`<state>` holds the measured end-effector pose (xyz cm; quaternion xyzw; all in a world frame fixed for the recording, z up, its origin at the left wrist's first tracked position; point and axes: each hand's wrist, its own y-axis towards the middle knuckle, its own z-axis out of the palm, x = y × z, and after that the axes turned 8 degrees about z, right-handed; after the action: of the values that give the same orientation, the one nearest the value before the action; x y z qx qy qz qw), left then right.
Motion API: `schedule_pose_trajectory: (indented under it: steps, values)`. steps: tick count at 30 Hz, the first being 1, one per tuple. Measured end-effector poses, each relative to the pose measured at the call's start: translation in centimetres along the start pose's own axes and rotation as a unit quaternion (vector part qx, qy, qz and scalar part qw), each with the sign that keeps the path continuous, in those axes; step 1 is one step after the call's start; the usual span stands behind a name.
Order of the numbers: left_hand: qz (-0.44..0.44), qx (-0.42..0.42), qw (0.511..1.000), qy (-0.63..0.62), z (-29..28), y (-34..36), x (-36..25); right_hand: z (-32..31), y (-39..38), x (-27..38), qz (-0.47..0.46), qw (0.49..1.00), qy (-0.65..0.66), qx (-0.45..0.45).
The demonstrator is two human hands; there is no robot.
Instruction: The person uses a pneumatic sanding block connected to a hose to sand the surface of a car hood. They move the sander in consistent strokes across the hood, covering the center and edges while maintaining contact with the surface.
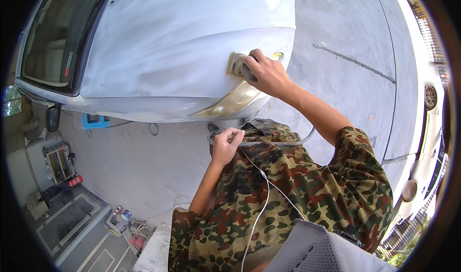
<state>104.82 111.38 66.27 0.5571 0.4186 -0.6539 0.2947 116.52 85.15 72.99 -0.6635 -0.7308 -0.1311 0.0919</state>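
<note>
My right hand [265, 72] is closed around a sander [235, 64] with a pale, squarish pad. The pad rests on the front corner of a car's hood [158, 56], whose white-grey surface is dull and patchy. Just beside the sander lies the yellowed headlight [223, 101]. Close to my body, my left hand [225, 146] is closed on a grey hose [283, 143]. That hose crosses in front of my camouflage shirt and bends up beneath my right forearm; where it joins the sander is hidden.
At left are the windshield [50, 36] and side mirror [53, 118]. A blue plastic item [95, 121] sits on the floor beside the car. Lower left, a coiled cable [141, 231] lies near cans. A thin white cord [260, 209] hangs over my shirt. Another car [427, 123] stands far right.
</note>
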Motion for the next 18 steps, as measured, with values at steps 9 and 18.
schedule_pose_trajectory:
  steps: [9,18]
  values:
    - [0.028,-0.07,0.997,0.015,1.0,-2.5,0.1,2.4,0.7,9.5,-0.175,0.981,-0.059,0.06]
    - [0.014,-0.103,0.995,0.008,1.5,-4.8,-0.2,1.6,0.3,10.5,-0.178,0.978,-0.075,0.077]
